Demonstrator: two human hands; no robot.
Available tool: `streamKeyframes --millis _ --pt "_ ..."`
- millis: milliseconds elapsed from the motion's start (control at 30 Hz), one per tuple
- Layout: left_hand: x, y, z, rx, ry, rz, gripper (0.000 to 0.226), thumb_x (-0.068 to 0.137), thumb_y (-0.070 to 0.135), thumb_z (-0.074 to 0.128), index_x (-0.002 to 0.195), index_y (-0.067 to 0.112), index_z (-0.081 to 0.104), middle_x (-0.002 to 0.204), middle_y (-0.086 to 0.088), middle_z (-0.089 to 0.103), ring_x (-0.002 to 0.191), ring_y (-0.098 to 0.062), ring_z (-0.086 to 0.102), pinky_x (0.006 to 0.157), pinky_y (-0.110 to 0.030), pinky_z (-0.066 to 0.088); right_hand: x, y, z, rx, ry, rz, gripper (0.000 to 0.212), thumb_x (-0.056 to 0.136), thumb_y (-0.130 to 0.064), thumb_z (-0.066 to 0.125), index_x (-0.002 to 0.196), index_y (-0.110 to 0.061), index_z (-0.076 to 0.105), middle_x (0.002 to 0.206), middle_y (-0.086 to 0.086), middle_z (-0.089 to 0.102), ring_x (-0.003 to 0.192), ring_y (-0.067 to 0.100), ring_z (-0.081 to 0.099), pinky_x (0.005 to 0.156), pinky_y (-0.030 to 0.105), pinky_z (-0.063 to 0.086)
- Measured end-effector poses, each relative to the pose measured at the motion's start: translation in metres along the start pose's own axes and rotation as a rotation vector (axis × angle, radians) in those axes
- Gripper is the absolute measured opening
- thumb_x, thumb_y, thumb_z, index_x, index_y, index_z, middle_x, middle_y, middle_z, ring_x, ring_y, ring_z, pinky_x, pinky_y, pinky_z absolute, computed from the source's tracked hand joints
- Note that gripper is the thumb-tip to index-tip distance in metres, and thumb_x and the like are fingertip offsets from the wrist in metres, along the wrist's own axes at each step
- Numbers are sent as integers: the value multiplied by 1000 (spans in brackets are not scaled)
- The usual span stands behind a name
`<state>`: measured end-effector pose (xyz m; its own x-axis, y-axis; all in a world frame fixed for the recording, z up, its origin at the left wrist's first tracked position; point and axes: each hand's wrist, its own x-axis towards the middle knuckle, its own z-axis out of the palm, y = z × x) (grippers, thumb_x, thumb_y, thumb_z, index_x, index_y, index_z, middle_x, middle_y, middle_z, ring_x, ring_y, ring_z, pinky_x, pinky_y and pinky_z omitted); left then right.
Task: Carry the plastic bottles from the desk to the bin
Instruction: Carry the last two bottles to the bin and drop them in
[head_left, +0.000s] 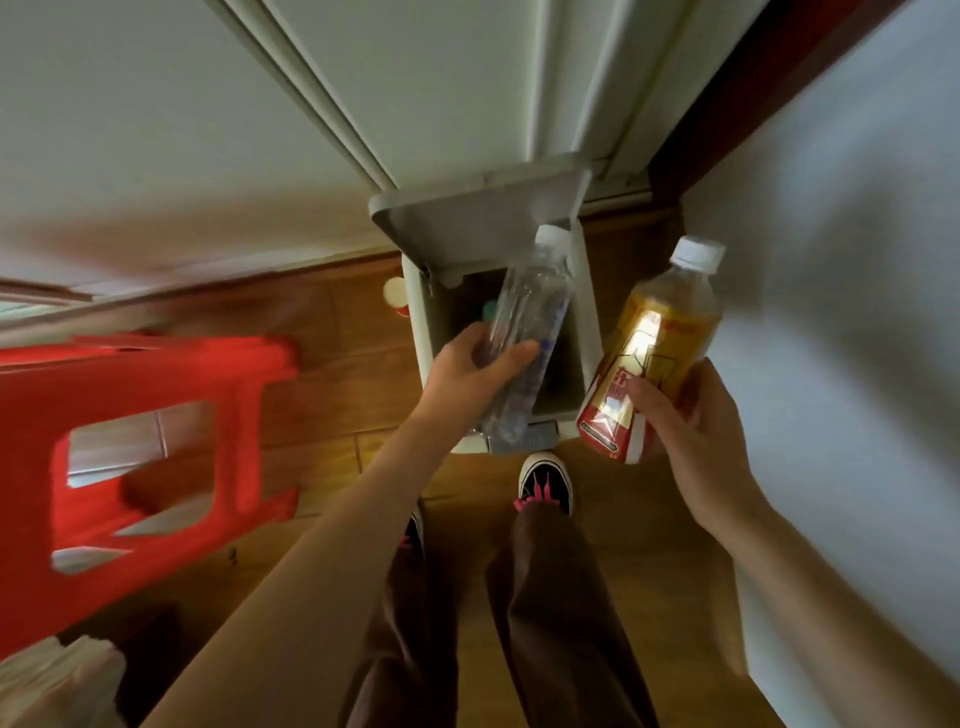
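Observation:
My left hand grips a clear plastic bottle with a white cap, held slanted right over the mouth of the white pedal bin. The bin's lid stands raised, and my right shoe rests at the pedal in front of it. My right hand holds a yellow drink bottle with a red-and-gold label and white cap, just to the right of the bin. Something with a green cap lies dimly inside the bin.
A red plastic stool stands on the wooden floor at left. A white wall rises close on the right, white door panels behind the bin. A small red-and-white object sits left of the bin.

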<state>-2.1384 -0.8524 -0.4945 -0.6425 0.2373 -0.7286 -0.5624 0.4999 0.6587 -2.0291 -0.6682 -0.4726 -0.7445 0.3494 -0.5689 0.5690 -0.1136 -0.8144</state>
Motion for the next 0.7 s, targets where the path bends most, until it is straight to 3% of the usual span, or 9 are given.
streamKeyframes --millis 133,267,433,567,700 --pt "9 -5 3 92 35 79 46 83 42 67 121 20 51 106 4 65 90 -10 65 62 -12 51 2 2 1 -7 1 5 60 75 -37 58 130 -20 43 111 -17 59 89 -17 63 62 2 48" --pt "12 -9 -1 105 87 129 57 82 34 70 131 19 46 120 1 62 104 -13 61 73 -16 48 5 -2 2 -3 -4 6 57 75 -35 57 128 -18 43 111 -16 58 89 -17 63 63 2 48" --pt "30 -14 14 151 23 46 58 84 30 69 134 17 42 127 -4 59 112 -21 58 76 -20 45 12 -6 3 -12 -17 4 54 75 -35 57 125 -20 44 110 -15 59 90 -14 64 64 4 49" --pt "46 -28 29 204 -31 -60 63 88 28 66 140 12 35 134 -9 54 121 -27 54 87 -28 44 14 -7 4 -23 -9 1 53 75 -37 57 124 -23 44 109 -18 59 88 -16 64 63 4 49" --pt "60 -36 36 233 -46 -88 70 88 26 66 145 12 27 143 -12 48 130 -29 47 102 -37 41 15 -6 3 -43 -31 -9 39 75 -36 57 112 -30 48 106 -18 60 87 -14 65 63 5 50"
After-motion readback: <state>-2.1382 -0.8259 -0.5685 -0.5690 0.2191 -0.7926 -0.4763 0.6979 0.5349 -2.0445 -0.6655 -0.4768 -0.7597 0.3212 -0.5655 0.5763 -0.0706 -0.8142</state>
